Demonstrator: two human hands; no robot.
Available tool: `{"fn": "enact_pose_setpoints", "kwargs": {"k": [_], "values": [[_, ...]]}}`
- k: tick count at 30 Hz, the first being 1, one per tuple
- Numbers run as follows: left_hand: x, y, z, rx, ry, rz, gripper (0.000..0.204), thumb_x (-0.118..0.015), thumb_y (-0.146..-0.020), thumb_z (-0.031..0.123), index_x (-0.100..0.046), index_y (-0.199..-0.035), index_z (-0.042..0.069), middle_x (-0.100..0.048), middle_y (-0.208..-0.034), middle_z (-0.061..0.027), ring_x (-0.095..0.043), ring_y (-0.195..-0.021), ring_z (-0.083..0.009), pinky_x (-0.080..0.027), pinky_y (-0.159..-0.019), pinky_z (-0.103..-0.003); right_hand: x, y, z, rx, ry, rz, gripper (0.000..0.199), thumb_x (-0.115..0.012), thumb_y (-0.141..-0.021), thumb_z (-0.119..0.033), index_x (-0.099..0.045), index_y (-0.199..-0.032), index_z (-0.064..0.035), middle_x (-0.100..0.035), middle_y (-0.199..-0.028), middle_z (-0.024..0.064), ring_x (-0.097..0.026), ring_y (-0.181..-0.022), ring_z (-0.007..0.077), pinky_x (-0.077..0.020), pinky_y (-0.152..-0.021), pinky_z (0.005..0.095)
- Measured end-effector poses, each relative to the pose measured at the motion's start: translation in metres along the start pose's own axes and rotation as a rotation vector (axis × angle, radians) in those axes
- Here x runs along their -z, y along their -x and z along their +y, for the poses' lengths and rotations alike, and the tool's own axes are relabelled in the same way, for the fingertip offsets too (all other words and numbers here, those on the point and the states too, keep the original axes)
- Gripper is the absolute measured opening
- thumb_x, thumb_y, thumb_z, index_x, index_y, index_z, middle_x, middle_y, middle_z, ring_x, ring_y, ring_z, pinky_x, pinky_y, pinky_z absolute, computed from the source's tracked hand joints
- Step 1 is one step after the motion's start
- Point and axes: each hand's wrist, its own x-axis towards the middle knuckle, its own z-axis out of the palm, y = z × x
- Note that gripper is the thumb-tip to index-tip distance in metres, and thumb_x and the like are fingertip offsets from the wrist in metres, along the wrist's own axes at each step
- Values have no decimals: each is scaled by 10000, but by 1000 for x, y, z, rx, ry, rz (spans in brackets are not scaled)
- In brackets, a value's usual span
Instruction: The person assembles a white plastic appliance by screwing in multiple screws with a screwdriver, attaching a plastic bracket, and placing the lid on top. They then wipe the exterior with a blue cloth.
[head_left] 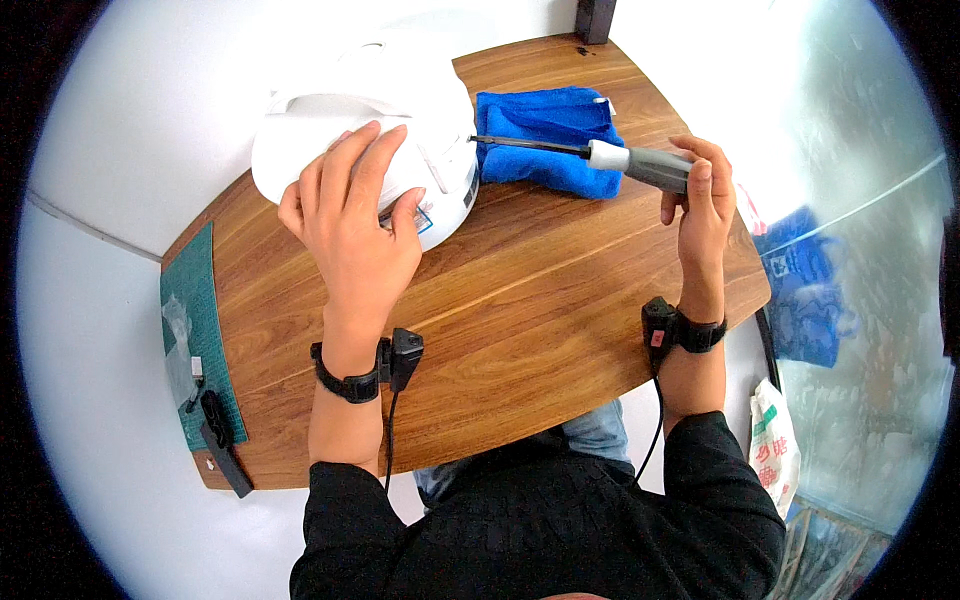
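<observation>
White appliance (pixel 432 108) under spread L fingers (pixel 342 172); R fingers (pixel 712 153) grip grey screwdriver (pixel 608 155), tip (pixel 474 138) at appliance.

We lay our left hand (pixel 360 230), fingers spread, on a white rounded appliance (pixel 435 110). Right of those fingers, the screwdriver (pixel 640 165) tip reaches the appliance's side; our right hand (pixel 705 195) grips its grey handle. Between both hands' fingers, a blue cloth (pixel 550 172) lies on the wooden table (pixel 530 300).
</observation>
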Motion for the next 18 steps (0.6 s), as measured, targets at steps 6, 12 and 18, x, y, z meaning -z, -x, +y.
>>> {"fn": "enact_pose_setpoints", "kwargs": {"k": [6, 12, 18], "values": [[1, 2, 0, 9, -13, -18, 596, -814, -712, 144, -639, -1276, 229, -592, -1335, 29, -497, -1237, -205, -248, -1087, -412, -22, -1, -12, 86, -217, 44, 448, -602, -975, -213, -481, -1352, -4, -597, -943, 74, -606, -738, 135, -485, -596, 267], [2, 3, 0, 15, -29, -31, 606, -818, -713, 157, -634, -1285, 237, -588, -1339, 22, -491, -1252, -208, -250, -1089, -417, 4, 0, -8, -140, 62, -63, 489, -609, -977, -251, -464, -1378, -13, -602, -943, 75, -591, -717, 129, -479, -600, 249], [0, 4, 0, 6, -24, -27, 604, -812, -721, 164, -630, -1292, 236, -581, -1346, 19, -483, -1260, -210, -244, -1093, -417, -18, 0, -12, 65, -224, 20, 521, -591, -979, -275, -436, -1403, -14, -594, -1034, 102, -602, -748, 154, -498, -623, 266]]}}
